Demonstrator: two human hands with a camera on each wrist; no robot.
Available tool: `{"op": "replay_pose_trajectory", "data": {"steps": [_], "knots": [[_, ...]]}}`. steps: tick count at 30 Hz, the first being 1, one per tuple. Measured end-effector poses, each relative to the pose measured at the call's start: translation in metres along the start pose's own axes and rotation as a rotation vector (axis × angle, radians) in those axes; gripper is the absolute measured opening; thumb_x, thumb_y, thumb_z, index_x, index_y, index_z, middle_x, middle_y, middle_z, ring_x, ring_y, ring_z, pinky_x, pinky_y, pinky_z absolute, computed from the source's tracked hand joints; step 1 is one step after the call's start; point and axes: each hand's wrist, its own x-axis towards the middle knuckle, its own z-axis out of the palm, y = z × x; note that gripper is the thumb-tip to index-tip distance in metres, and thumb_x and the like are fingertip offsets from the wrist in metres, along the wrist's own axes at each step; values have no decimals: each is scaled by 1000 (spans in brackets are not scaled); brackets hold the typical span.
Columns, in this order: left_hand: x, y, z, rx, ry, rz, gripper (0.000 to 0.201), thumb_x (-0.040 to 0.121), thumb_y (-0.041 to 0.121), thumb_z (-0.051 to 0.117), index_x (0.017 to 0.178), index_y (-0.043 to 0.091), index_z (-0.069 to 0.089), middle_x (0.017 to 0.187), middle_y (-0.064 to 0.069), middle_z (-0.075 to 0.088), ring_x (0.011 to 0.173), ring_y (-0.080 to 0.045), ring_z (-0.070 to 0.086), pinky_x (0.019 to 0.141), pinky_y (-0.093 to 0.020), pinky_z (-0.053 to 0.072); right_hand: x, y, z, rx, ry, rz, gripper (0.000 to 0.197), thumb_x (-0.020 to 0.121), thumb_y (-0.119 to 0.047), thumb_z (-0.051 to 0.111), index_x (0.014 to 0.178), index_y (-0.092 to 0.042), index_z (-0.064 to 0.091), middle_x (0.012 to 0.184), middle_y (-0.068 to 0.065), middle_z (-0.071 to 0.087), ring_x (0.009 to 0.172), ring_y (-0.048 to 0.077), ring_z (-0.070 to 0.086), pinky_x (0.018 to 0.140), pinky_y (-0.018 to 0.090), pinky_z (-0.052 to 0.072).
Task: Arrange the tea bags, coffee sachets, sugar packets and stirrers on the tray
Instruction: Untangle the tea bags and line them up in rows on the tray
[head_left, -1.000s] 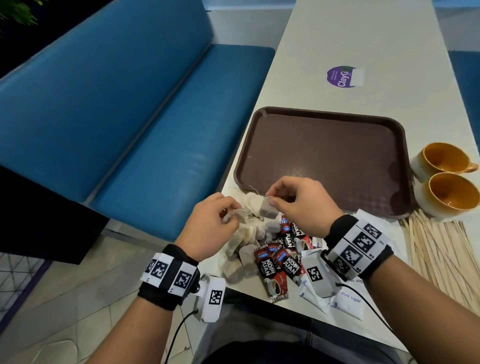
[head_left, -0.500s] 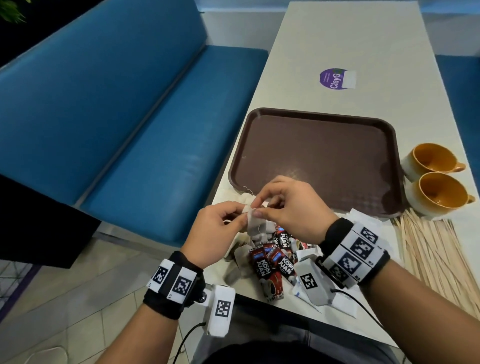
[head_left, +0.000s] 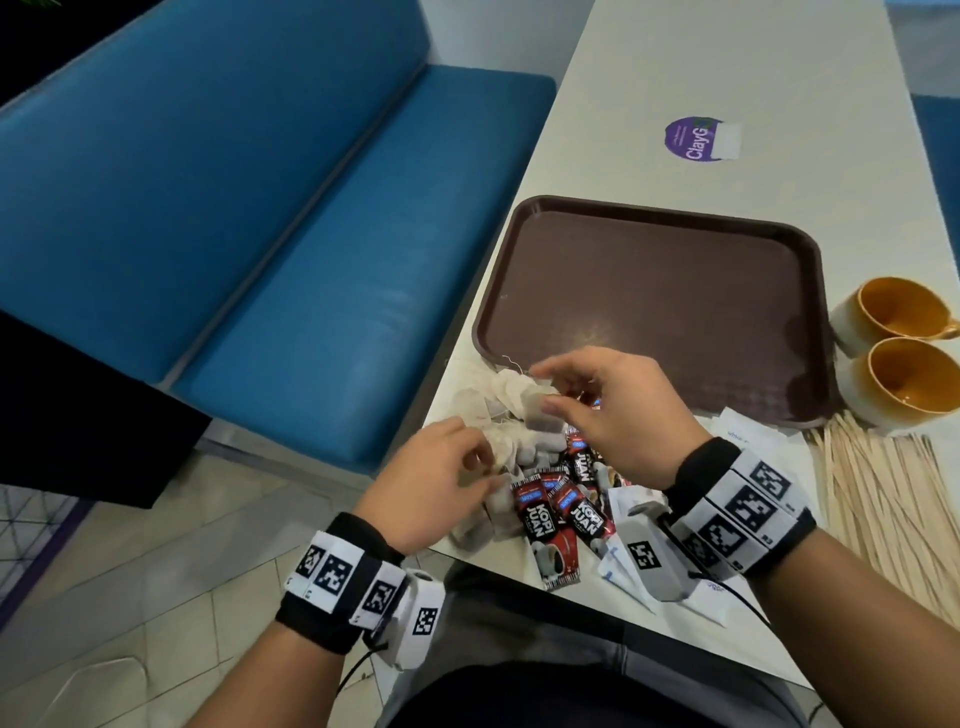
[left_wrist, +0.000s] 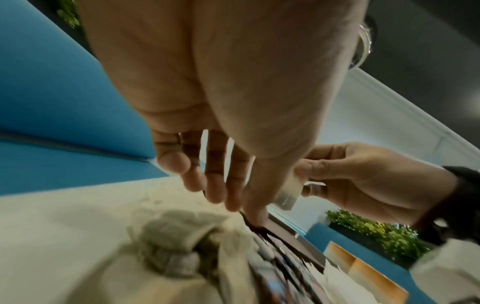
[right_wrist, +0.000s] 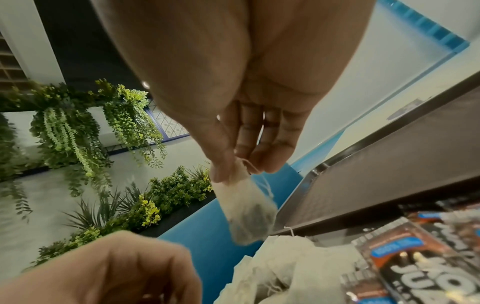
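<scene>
Pale worktop (head_left: 727, 67), brown tray (head_left: 649, 291) bare: my right hand (head_left: 618, 415) pinches one tea bag (right_wrist: 246, 207), left hand (head_left: 431, 493) loose-fingered; its string may snag the heap (head_left: 498, 405).

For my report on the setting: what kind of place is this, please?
Probably a cafe or canteen: a long table beside a blue padded bench, a brown serving tray, and hanging plants on the wall.

Head looks down; wrists close (sharing tray (head_left: 649, 291)).
</scene>
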Motion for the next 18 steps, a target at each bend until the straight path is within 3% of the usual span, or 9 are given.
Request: {"op": "replay_pose_trajectory", "data": {"steps": [2,5,9,13,15,18], "knots": [[-2,0,11,57,-58,-10,14,89,36,73,95,26,66,91,16,50,90,-9,55,80,-29,50,-2,2,-2,-28,-53,-1,13,91,-22,77,103,-28,79,90,-13,67,82,1,62,79,18,49],[-1,2,17,70,-38,-12,10,93,32,70,96,23,66,92,13,50,88,-11,53,80,-32,50,-6,4,-3,-20,-114,-18,11,91,-21,76,94,-31,79,90,-13,65,83,3,61,80,24,49],[-2,6,13,-28,7,-28,13,90,20,73,85,27,63,87,13,55,80,-6,52,75,-24,45,-10,5,-3,7,-148,-33,12,92,-23,75,93,-34,77,90,-13,68,88,4,62,84,30,52],[-5,11,3,-167,134,-78,19,92,21,72,82,31,59,77,15,63,69,-3,57,65,-15,42,-14,3,-3,87,-131,-58,16,89,-20,79,93,-36,79,84,-13,67,83,7,62,78,25,49],[-6,13,-1,-270,226,-106,15,93,23,72,83,29,62,74,12,66,68,-6,60,65,-19,48,-15,0,-4,140,-122,-65,17,87,-20,81,96,-35,80,85,-11,70,84,10,64,79,26,52],[-2,18,-1,-410,328,-125,14,93,20,74,84,28,67,77,10,72,75,-11,69,73,-33,58,-14,-5,-3,226,-159,-26,34,85,-20,83,115,-34,76,87,-9,72,85,11,68,87,32,56]]}}
